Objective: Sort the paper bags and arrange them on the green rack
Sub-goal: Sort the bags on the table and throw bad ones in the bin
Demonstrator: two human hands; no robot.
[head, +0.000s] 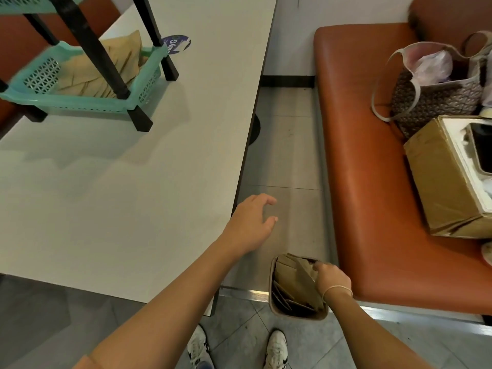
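A green rack [80,102] with black posts stands on the white table [119,195] at the far left. Its lower shelf holds a pile of brown paper bags [90,73]. On the floor between table and bench sits a small brown bin [271,296] stuffed with more brown paper bags [295,283]. My right hand [331,278] reaches into the bin and pinches the top of a paper bag. My left hand [253,222] hovers past the table's right edge, fingers loosely spread, holding nothing.
An orange bench [372,182] runs along the right, carrying a patterned tote bag [436,94] and an open cardboard box [452,179]. A round blue sticker [177,43] lies on the table behind the rack. My white shoes [275,350] stand on the grey tile floor.
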